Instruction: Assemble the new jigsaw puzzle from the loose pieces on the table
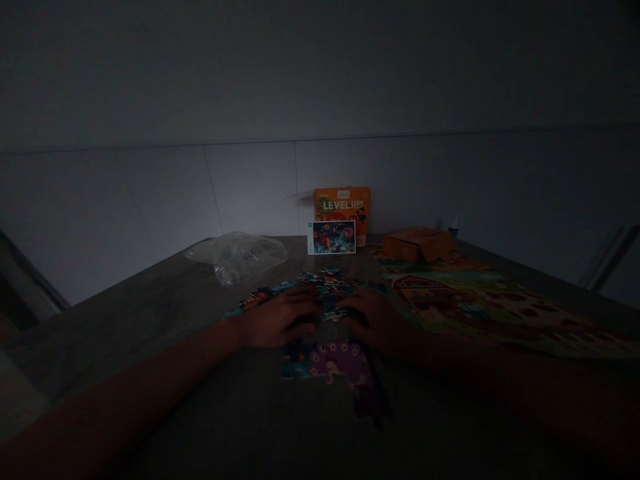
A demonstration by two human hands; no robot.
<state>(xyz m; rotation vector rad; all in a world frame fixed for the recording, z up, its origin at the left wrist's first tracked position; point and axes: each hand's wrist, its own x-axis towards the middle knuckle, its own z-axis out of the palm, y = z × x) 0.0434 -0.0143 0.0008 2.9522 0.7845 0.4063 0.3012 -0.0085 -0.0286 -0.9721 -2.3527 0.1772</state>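
Note:
In the dim head view, my left hand [283, 317] reaches over the left part of a pile of loose jigsaw pieces [330, 285]. Its fingers are stretched out and the thumb stands apart. From the other side, my right hand [373, 313] lies at the pile's right part, fingers extended and thumb apart. No piece shows in either grip, though the fingertips are dark. Nearer to me than both hands lies a joined puzzle section [340, 360], purple with round spots and teal at its left end.
A picture card [332, 238] leans before an orange box [345, 200] reading "LEVEL UP!". At the left is a crumpled clear plastic bag [240, 255]. To the right lie another orange box [419, 245] and a large farm-picture puzzle [480, 303]. A pale wall [250, 187] stands behind the table.

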